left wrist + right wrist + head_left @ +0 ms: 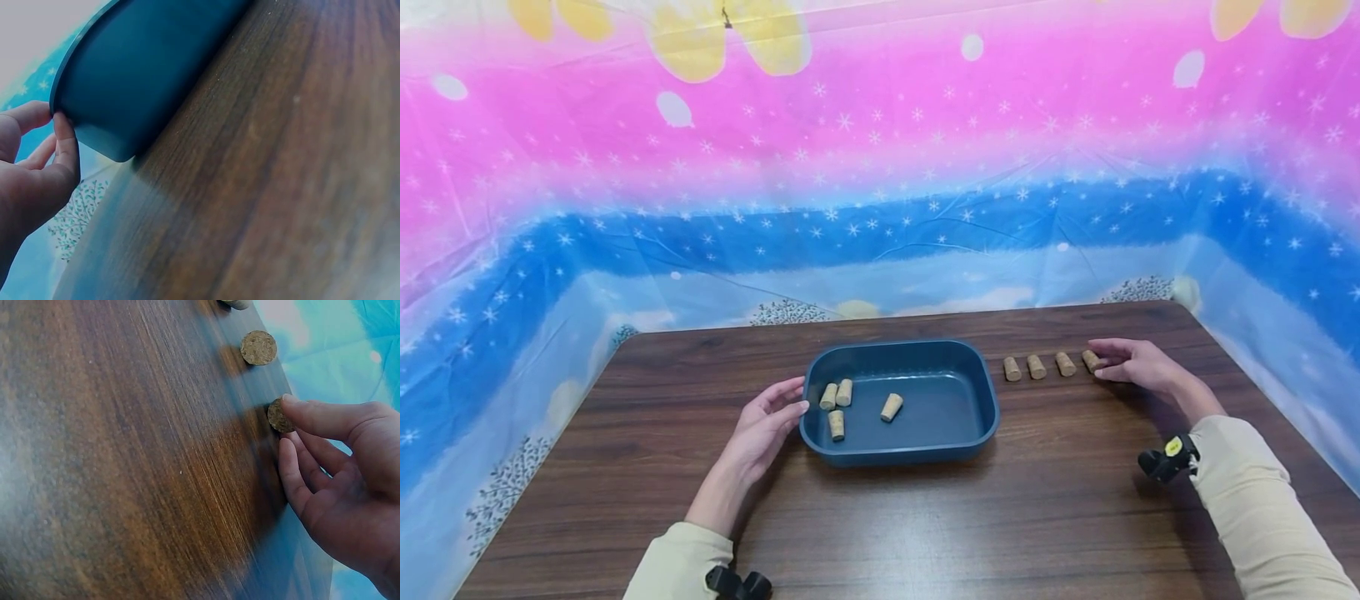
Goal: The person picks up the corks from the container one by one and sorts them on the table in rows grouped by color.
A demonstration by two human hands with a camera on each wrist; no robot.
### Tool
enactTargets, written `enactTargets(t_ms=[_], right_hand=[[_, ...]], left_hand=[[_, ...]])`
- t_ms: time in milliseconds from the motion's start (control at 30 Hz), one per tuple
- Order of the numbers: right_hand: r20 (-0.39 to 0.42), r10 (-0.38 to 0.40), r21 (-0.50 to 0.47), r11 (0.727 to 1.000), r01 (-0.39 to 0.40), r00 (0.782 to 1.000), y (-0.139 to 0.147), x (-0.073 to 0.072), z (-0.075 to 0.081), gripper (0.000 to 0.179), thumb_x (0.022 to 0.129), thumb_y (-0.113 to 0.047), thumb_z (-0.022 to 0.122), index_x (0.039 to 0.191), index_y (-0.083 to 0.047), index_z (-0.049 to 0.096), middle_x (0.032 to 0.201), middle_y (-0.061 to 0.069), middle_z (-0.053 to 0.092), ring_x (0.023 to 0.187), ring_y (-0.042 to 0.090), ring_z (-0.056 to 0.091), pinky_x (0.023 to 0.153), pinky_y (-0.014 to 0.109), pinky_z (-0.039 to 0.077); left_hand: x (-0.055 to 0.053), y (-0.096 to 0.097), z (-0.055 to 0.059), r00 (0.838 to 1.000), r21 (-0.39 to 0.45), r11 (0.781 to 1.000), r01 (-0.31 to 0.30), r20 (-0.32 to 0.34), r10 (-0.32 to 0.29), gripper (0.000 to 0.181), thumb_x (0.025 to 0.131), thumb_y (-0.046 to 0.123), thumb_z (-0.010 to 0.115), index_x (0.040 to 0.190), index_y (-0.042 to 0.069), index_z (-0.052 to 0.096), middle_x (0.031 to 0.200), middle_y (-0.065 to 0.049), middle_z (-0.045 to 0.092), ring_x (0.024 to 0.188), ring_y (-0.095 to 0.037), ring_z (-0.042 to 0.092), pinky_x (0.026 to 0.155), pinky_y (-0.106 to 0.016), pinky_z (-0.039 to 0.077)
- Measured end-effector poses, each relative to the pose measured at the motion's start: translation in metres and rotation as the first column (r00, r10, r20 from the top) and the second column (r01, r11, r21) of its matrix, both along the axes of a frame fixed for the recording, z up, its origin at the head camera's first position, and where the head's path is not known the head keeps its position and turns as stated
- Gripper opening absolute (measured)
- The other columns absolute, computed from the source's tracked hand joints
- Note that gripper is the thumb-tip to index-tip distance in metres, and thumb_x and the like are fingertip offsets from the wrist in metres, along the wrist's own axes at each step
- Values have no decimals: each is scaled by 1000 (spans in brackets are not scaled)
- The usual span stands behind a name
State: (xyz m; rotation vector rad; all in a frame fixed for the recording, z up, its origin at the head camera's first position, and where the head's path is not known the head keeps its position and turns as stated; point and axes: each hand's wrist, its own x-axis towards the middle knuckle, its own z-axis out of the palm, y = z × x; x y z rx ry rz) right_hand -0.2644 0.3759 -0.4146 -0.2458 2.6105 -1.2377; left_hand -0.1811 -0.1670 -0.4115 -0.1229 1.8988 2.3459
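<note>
A dark blue rectangular tray (898, 446) stands on the table, holding several tapered cork stoppers, one of them a cork (892, 407) lying apart near its middle. My left hand (765, 429) pinches the tray's left rim between thumb and fingers; the left wrist view shows the thumb at the rim of the tray (144, 69). To the right of the tray, corks lie in a row. At the row's right end my right hand (1142, 369) pinches the last cork (1091, 360). In the right wrist view, the thumb covers part of that cork's round end (279, 417).
Three more corks, including a cork (1064, 364) nearest the right hand, lie between that hand and the tray. The brown wood-grain table (910, 533) reaches back to a patterned pink and blue cloth (880, 183) that hangs around it.
</note>
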Motion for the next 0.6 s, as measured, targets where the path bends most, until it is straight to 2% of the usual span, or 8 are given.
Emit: enactTargets(t_ms=[300,600], right_hand=[[4,-21,-25,999,21,1000,1,1,0,64,93,-10,63,144,10,32,140,33,39,125,44,43,83,21,49],[4,-34,-40,999,34,999,1,1,0,63,92,-9,64,144,11,33,140,34,39,124,44,44,82,21,49]], left_hand=[[0,0,0,1000,-14,1000,0,1,0,49,92,-7,55,138,-9,41,123,-14,47,109,-19,51,89,-24,47],[0,0,0,1000,-8,1000,-3,4,3,49,91,-7,55,138,-9,41,124,-15,47,108,-18,52,88,-24,47]])
